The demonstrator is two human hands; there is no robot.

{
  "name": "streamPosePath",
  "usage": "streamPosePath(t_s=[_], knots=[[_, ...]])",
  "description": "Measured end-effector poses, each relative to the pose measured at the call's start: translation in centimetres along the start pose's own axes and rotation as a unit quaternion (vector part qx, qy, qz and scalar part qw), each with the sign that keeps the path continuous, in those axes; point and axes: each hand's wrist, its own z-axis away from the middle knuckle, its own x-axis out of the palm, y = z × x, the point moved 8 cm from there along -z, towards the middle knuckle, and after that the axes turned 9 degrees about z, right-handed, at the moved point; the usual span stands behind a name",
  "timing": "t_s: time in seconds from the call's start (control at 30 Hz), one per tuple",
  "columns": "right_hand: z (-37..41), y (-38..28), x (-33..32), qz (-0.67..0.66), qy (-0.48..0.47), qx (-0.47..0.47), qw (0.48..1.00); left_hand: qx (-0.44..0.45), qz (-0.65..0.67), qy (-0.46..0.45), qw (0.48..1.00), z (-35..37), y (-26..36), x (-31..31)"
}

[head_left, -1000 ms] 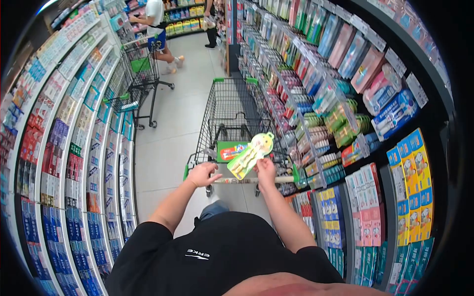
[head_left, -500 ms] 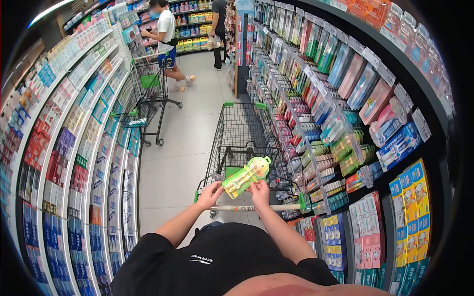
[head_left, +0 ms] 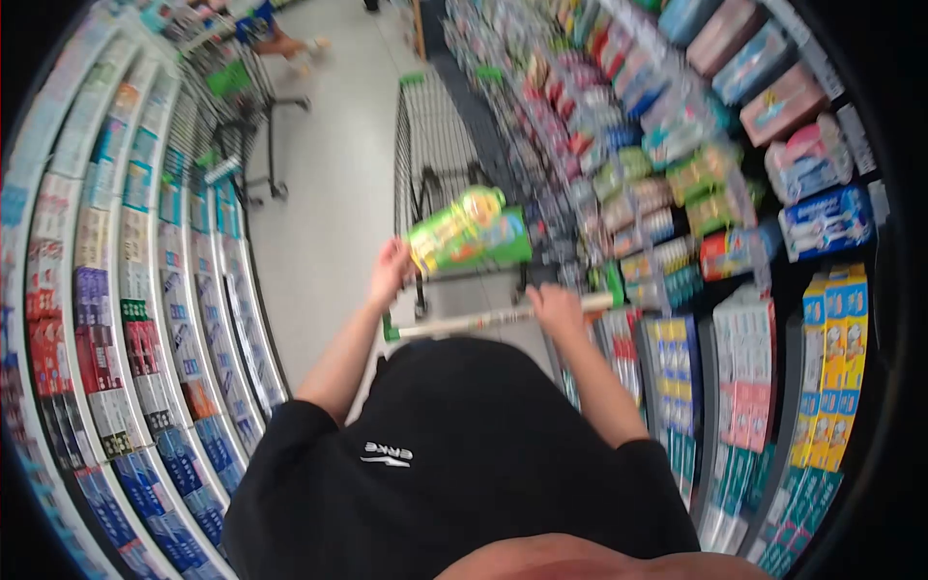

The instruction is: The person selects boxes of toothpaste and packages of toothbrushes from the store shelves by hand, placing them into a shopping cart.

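Note:
My left hand point(head_left: 391, 263) is closed on the lower left edge of a green-and-yellow blister pack point(head_left: 449, 232), which looks like a child's toothbrush pack. The pack is tilted, its rounded yellow top pointing up and right, above the rear of a shopping cart point(head_left: 416, 145). Behind it shows the cart's green seat panel point(head_left: 514, 244). At the right part of the pale cart handle point(head_left: 464, 322), my right hand point(head_left: 558, 307) lies over the bar with its fingers curled. Motion blurs the picture a little.
Shelves of boxed goods point(head_left: 97, 261) line the left side. Hanging packs point(head_left: 677, 116) and boxes point(head_left: 831, 358) fill the right-hand rack, close beside my cart. Ahead on the left stands another cart point(head_left: 227, 82), with a person's legs point(head_left: 280, 43) beyond it.
My right hand has let go of the toothbrush pack and moved right and down to the cart handle. My left hand keeps the pack. The view has tipped downward.

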Motion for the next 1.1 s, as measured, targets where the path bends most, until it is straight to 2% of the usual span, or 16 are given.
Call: streamPosePath(t_s=[0.03,0.07,0.13,0.17,0.27,0.43,0.6,0.7,0.83,0.93,1.1], knots=[[0.4,0.0,-1.1,0.008,0.012,-0.008,1.000,-0.003,-0.104,-0.008,0.995,-0.6,0.8,-0.9],[0.5,0.2,-0.7,-0.001,-0.040,-0.012,0.999,-0.031,-0.103,-0.035,0.994,-1.5,0.1,-2.3],[-0.7,0.6,-0.1,-0.037,-0.207,0.025,0.977,-0.068,-0.071,0.019,0.995,-1.5,1.0,-1.6],[-1.3,0.1,-0.5,-0.052,-0.255,0.012,0.965,-0.090,-0.105,-0.006,0.990,-1.7,0.5,-2.0],[-2.2,0.0,1.5,-0.024,-0.323,-0.025,0.946,-0.144,-0.188,-0.045,0.971,-3.0,0.0,-2.1],[-2.6,-0.6,0.0,-0.031,-0.327,0.014,0.944,-0.183,-0.221,-0.031,0.958,-5.7,-2.7,-1.0],[-2.2,-1.1,0.3,-0.047,-0.301,0.024,0.952,-0.226,-0.188,0.004,0.956,-9.7,-8.2,-0.5],[-2.1,-1.5,0.1,-0.051,-0.297,0.027,0.953,-0.313,-0.144,-0.008,0.939,-10.8,-12.4,-0.3],[-2.0,-2.0,0.3,-0.048,-0.293,0.029,0.954,-0.315,-0.168,-0.016,0.934,-12.8,-15.8,-1.7],[-1.6,-2.3,1.0,-0.047,-0.296,0.030,0.954,-0.315,-0.128,-0.008,0.940,-12.1,-15.8,-1.0],[-1.1,-3.3,0.5,-0.059,-0.312,0.037,0.948,-0.316,-0.143,-0.033,0.937,-12.0,-15.8,-1.4]])
